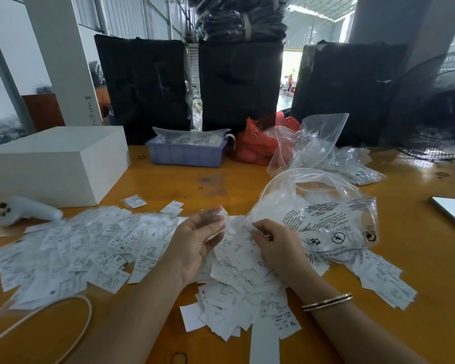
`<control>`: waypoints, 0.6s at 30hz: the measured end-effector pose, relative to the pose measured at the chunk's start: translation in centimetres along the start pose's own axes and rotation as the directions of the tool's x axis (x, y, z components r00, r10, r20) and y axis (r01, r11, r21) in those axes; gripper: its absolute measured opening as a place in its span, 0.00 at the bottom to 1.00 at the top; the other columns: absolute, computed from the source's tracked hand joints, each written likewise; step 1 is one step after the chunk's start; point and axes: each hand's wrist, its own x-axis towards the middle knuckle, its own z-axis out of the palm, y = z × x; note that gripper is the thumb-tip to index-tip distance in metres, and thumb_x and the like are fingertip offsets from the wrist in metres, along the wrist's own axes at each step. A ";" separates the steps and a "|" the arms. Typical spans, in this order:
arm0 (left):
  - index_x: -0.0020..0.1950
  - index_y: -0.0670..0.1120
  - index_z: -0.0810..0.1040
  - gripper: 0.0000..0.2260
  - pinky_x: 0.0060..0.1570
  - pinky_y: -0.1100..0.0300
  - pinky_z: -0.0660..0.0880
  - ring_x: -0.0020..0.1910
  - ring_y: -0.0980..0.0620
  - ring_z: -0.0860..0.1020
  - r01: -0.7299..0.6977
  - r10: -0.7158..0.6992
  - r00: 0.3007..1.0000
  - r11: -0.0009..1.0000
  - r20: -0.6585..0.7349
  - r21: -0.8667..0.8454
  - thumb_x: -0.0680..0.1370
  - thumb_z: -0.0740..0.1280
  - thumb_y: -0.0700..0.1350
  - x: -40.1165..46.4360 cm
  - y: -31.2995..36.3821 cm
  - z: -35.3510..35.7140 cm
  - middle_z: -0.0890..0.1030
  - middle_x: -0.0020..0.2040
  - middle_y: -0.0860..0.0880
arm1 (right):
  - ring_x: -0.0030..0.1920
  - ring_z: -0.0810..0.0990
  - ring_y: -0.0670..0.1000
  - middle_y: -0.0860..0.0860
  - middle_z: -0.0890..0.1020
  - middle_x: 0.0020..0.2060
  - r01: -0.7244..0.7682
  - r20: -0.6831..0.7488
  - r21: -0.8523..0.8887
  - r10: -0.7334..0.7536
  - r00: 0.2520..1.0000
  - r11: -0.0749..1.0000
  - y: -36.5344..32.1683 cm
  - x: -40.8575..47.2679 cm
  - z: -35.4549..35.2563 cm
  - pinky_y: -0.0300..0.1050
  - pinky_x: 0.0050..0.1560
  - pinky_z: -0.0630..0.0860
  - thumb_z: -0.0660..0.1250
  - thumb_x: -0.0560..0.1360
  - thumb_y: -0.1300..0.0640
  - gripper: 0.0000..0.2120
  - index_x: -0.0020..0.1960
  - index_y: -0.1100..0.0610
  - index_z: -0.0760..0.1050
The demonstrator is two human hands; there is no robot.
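Paper-thin white labels lie in a loose pile (237, 261) at the lower middle of the frame, on the wooden table (418, 258). My left hand (197, 245) is turned palm up, its fingertips pinching one small label (223, 214). My right hand (276, 245) is knuckles up, thumb and forefinger nipping a label edge at the pile's top, just beside the clear bag (326, 219). These weigh almost nothing and flex readily. I judge they slide and cling together, so I'd take one lightly by a free corner to avoid creasing it or lifting two.
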 end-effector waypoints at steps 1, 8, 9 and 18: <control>0.49 0.45 0.84 0.14 0.38 0.64 0.79 0.39 0.55 0.83 0.001 -0.001 1.000 1.000 0.012 -0.007 0.64 0.70 0.35 0.0 0.0 0.0 0.83 0.40 0.49 | 0.44 0.77 0.42 0.46 0.82 0.48 0.021 -0.040 0.000 -0.021 0.999 1.000 0.0 0.1 -0.1 0.30 0.44 0.70 0.67 0.76 0.58 0.09 0.55 0.54 0.81; 0.45 0.48 0.86 0.13 0.40 0.64 0.79 0.41 0.56 0.83 0.009 -0.004 0.992 0.999 0.127 -0.039 0.65 0.70 0.35 -0.1 0.2 -0.1 0.84 0.42 0.50 | 0.33 0.75 0.41 0.47 0.81 0.34 -0.064 -0.149 0.413 0.136 0.979 0.909 -0.8 0.0 -0.8 0.31 0.34 0.71 0.69 0.75 0.58 0.04 0.46 0.50 0.81; 0.44 0.48 0.87 0.13 0.40 0.64 0.79 0.42 0.56 0.83 0.004 0.000 0.992 1.000 0.129 -0.025 0.65 0.70 0.35 -0.2 0.2 -0.1 0.85 0.43 0.50 | 0.31 0.76 0.40 0.46 0.82 0.33 -0.112 -0.116 0.542 0.206 0.972 0.833 -1.1 0.0 -1.0 0.31 0.32 0.71 0.69 0.74 0.58 0.03 0.44 0.51 0.81; 0.44 0.50 0.87 0.13 0.41 0.67 0.78 0.43 0.58 0.83 -0.043 0.038 0.992 0.998 0.120 0.039 0.66 0.69 0.35 -0.2 0.0 0.1 0.85 0.44 0.52 | 0.38 0.82 0.48 0.53 0.86 0.41 -0.416 0.253 0.749 0.357 0.899 0.516 -2.3 -0.5 -0.3 0.41 0.38 0.71 0.68 0.75 0.56 0.06 0.49 0.58 0.78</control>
